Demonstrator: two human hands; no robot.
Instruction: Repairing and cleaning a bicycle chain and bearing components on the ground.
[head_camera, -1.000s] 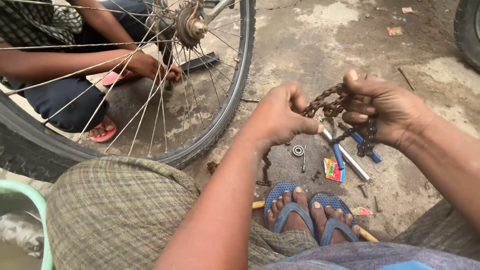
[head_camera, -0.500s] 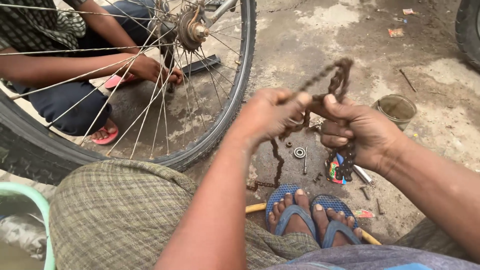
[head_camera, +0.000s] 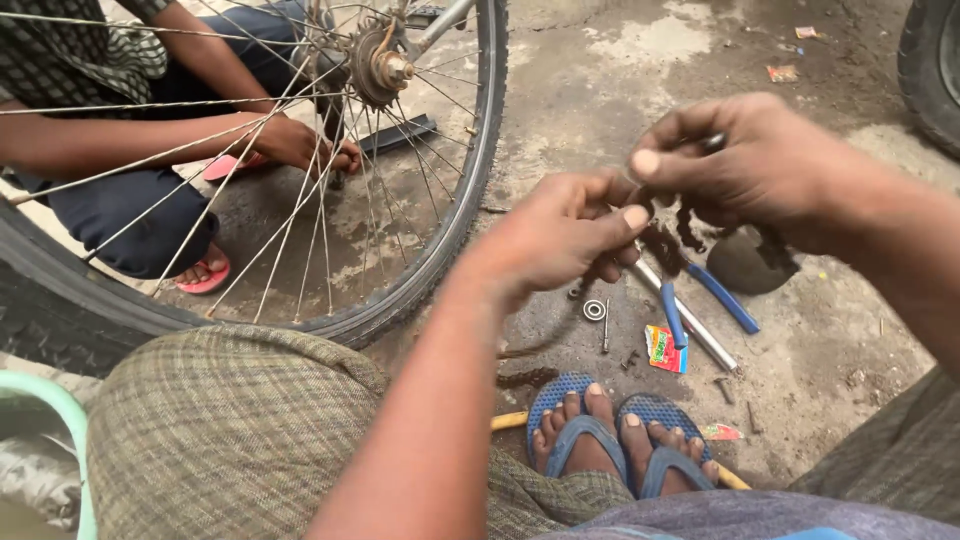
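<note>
The person squats on the concrete ground (head_camera: 620, 90) with both hands raised in front of the knees. The left hand (head_camera: 570, 235) and the right hand (head_camera: 750, 165) meet close together, fingers curled and pinching a rusty chain (head_camera: 665, 240) between them. The left thumb lies flat along the forefinger, pressing on a link; the right thumb and forefinger nip the chain just above. A short dark loop of chain hangs below the right hand, blurred.

Under the hands, on the ground, lie pliers (head_camera: 700, 300) with blue grips, a small bearing (head_camera: 594, 310), a bolt (head_camera: 606, 327) and a red and yellow wrapper (head_camera: 665, 348). The person's feet in blue sandals (head_camera: 610, 440) rest below these, with a yellow stick (head_camera: 510, 420) poking out beside them.

To the left stands a bicycle wheel (head_camera: 440, 250), spokes and hub toward the camera. Behind it another person crouches, one hand (head_camera: 305, 145) low by the hub. A green tub (head_camera: 60, 420) edges in at the lower left, and a dark tyre (head_camera: 930, 70) shows at the upper right corner.
</note>
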